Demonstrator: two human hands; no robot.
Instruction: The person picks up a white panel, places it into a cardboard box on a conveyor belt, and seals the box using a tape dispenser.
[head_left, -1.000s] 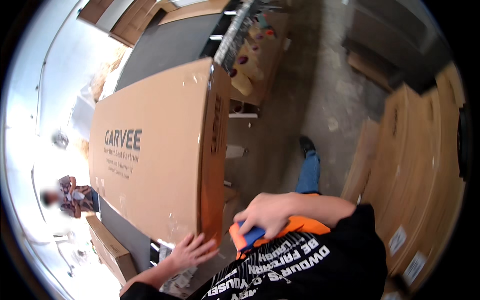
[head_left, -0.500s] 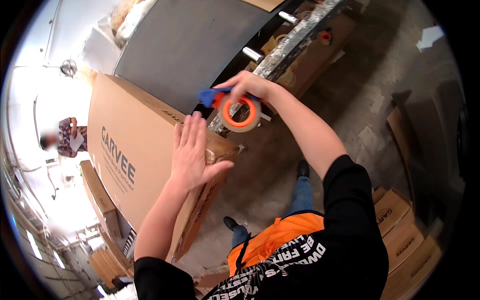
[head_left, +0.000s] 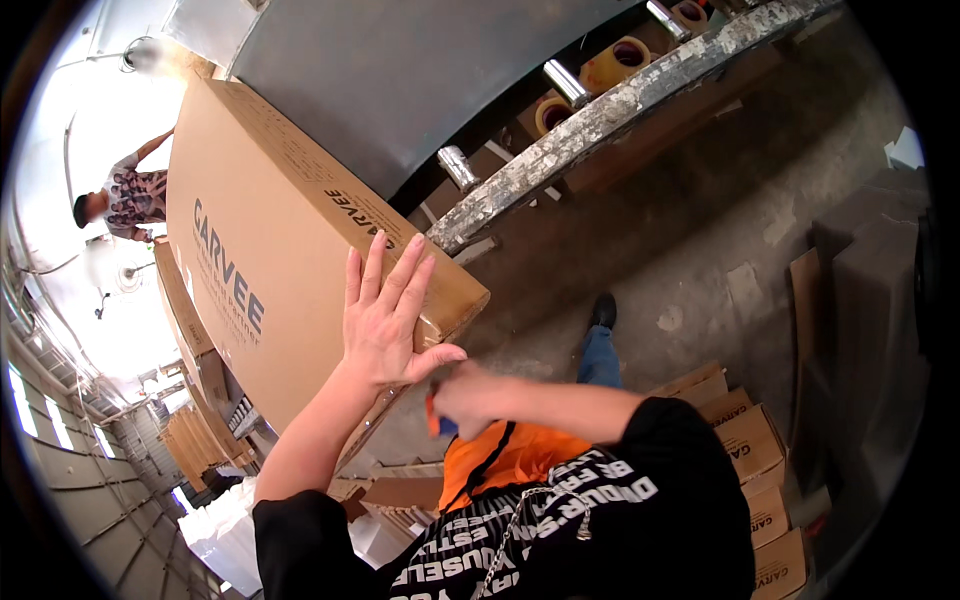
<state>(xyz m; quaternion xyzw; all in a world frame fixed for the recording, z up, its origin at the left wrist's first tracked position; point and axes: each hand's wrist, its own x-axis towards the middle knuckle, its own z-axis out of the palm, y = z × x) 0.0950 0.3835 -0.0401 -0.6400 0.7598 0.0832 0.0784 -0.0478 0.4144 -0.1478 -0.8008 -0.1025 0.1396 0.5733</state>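
Observation:
A large cardboard box [head_left: 245, 220] with dark printing stands on its edge to the left, its near corner covered with shiny clear tape. My left hand [head_left: 385, 325] lies spread against the box near that corner, fingers stretched out and thumb pointing right. Just below it, my right hand [head_left: 468, 400] is closed around a tape dispenser [head_left: 438, 415], of which only blue and orange parts show. The hand is somewhat blurred and hides the tape roll.
A conveyor with a dark belt [head_left: 370, 80] and a worn metal rail [head_left: 600, 125] runs along the top. Tape rolls [head_left: 612, 65] lie beside its rollers. Stacked cartons [head_left: 750, 440] stand at lower right, cardboard sheets [head_left: 850, 290] far right. Another person [head_left: 130, 195] stands beyond the box.
My right hand has come down with the tape dispenser from above the box corner to below my left hand. My left hand stays at the box. The view has shifted.

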